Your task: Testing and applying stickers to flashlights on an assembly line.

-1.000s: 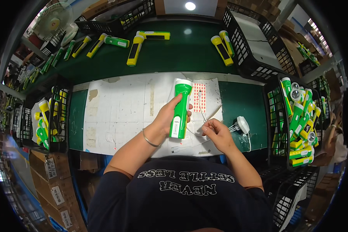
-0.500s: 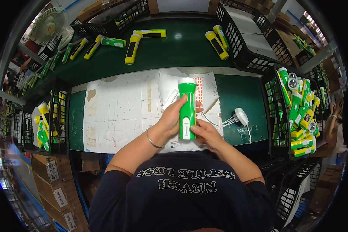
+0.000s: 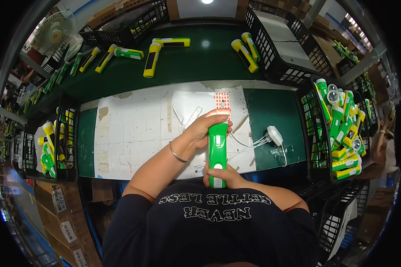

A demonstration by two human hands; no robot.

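Note:
A green flashlight (image 3: pixel 217 151) with a white-grey switch panel is held upright in front of my chest by both hands. My left hand (image 3: pixel 204 128) is closed round its head end, and the thumb lies across the top. A bright reddish glow shows at those fingers, by the lens end. Lower down, my right hand (image 3: pixel 227 177) grips the tail end, its thumb lying over the body just below a pale round patch. Behind the flashlight's head lies a sheet of red stickers (image 3: pixel 221 98) on the white work surface (image 3: pixel 133 133).
Black crates of green and yellow flashlights stand at the right (image 3: pixel 316 155) and left (image 3: pixel 69 164). A white charger plug (image 3: pixel 274 135) with cables lies right of the work surface. Several flashlights (image 3: pixel 151 62) lie on the green bench (image 3: pixel 200 58) beyond, beside another black crate (image 3: pixel 272 53).
The flashlight has come down toward my chest. My left hand has moved from its body up over its head, my right hand has shifted to the tail, and a glow has appeared.

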